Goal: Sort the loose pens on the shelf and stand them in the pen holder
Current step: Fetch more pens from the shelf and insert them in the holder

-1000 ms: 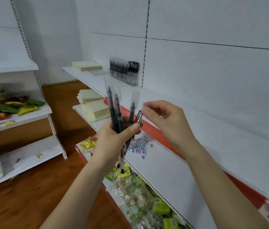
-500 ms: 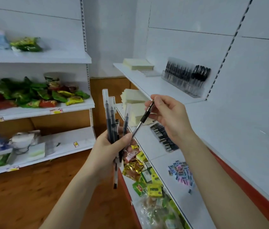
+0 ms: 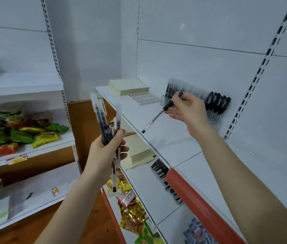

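Left hand (image 3: 107,148) grips a pen bundle (image 3: 102,120); right hand (image 3: 188,110) pinches 1 pen (image 3: 155,118) by the shelf's (image 3: 156,138) rear-edge holder (image 3: 164,101) (black pens (image 3: 217,103) inside).

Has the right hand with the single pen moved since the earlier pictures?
Yes. The right hand carried its pen up to the pen holder on the shelf.

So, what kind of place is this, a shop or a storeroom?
Most likely a small shop: white slotted display shelving, bright snack packets laid out on the left shelves, and a clear pen holder stocked with black pens.
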Tool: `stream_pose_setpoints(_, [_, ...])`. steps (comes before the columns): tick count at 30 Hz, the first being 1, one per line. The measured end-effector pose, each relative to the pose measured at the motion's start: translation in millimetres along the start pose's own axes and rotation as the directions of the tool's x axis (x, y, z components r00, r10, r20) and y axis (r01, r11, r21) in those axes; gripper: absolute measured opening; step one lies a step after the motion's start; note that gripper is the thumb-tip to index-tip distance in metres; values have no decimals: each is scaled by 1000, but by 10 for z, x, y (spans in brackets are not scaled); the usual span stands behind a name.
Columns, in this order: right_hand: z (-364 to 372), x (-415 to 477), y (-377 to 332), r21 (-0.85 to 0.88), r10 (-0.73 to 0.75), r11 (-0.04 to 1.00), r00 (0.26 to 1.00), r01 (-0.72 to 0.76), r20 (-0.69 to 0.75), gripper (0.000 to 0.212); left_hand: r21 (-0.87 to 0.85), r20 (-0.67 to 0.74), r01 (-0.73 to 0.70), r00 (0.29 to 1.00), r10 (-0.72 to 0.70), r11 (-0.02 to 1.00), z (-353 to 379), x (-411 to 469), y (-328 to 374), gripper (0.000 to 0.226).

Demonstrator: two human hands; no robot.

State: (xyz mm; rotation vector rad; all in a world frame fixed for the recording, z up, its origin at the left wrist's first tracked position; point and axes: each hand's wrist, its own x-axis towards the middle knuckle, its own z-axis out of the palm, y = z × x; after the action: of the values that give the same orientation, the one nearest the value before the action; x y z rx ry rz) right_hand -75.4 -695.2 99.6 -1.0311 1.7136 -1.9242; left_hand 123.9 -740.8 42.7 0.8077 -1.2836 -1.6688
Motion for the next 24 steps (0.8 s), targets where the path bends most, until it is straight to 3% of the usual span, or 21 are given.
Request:
stream_pose_setpoints(4, [-452,343,147,-163,-95,985,959,52,-269,13,-57,126,29,992,-22,998,274,479,-10,17])
stream_pose_setpoints(10, [-977,634,229,-407,-285,912,799,56,-529,20,-102,367,125,927,-80,987,640,1181,-109,15])
stream_pose_setpoints(19, [-941,1030,437,-611,-428,784,617,-111,-661,20,40,671,191,723,-168,981,936,2292,-172,6])
stream_pose_setpoints(24, [-810,1114,583,-645,-417,731,602,-224,-681,21,57,769,254,605,-205,966,1016,2632,-223,5])
